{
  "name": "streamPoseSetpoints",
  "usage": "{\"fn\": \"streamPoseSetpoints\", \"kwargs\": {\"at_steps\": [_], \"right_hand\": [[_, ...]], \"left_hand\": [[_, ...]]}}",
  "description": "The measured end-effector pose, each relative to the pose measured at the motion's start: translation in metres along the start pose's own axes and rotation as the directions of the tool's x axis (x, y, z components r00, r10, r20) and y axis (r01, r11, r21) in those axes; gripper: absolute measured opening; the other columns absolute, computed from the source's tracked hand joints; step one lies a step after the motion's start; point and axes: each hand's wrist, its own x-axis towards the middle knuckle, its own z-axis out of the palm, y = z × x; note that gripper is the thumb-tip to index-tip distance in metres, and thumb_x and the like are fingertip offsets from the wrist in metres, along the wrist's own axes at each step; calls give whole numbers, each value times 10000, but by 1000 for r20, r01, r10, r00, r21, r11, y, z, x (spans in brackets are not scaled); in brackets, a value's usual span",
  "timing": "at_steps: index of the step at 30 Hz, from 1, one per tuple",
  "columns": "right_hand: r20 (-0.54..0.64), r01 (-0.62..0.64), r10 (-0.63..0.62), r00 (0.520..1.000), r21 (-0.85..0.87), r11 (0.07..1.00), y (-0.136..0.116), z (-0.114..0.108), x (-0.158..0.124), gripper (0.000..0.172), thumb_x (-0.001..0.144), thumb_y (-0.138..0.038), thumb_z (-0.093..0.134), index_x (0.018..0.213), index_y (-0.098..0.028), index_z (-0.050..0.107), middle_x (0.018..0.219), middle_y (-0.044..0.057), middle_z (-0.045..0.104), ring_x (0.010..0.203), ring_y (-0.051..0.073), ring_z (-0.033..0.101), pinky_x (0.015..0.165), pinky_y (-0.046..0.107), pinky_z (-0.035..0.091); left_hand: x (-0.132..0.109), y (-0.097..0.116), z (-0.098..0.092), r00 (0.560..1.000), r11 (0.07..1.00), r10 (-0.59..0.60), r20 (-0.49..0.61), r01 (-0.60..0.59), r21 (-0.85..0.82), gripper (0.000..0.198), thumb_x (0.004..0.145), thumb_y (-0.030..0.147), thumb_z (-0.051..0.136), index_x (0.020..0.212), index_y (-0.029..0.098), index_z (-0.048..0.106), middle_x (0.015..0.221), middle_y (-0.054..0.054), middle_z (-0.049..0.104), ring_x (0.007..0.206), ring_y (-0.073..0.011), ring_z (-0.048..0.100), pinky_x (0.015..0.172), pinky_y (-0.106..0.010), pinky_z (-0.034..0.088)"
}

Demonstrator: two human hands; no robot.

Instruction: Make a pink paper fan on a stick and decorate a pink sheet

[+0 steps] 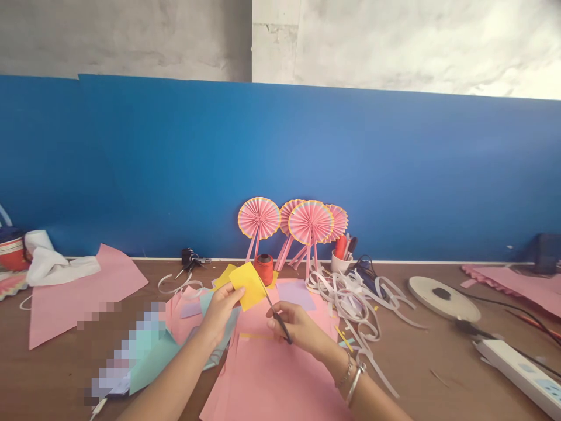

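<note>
Between thumb and fingers, my left hand (225,310) pinches a piece of yellow paper (249,285) held up above the desk. My right hand (295,327) grips scissors (283,328) with dark handles, and their blades lie along the right edge of the yellow paper. Whether the blades are parted I cannot make out. Beneath both hands are pink paper sheets (276,377). A red thread spool (264,270) stands just behind the yellow paper. A purple paper piece (297,294) lies beyond my right hand.
Several pink pleated paper fans (311,222) lean against the blue partition (197,158). Curled white strips (350,298) spread right of the pink sheets, near a pen cup (340,260). Farther right are a round white disc (442,301) and a power strip (521,374). Keys (193,260) lie back left.
</note>
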Motion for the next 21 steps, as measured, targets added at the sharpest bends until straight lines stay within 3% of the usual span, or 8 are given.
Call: {"fn": "streamPoseSetpoints", "kwargs": {"at_steps": [21], "right_hand": [[1, 8, -8, 1000, -4, 1000, 0, -1, 1, 424, 686, -506, 681, 892, -159, 554, 563, -44, 531, 511, 98, 490, 498, 222, 361]], "left_hand": [[0, 0, 1, 1000, 1000, 4, 8, -3, -1, 381, 679, 368, 700, 996, 156, 688, 910, -89, 734, 893, -251, 654, 757, -317, 465]]}}
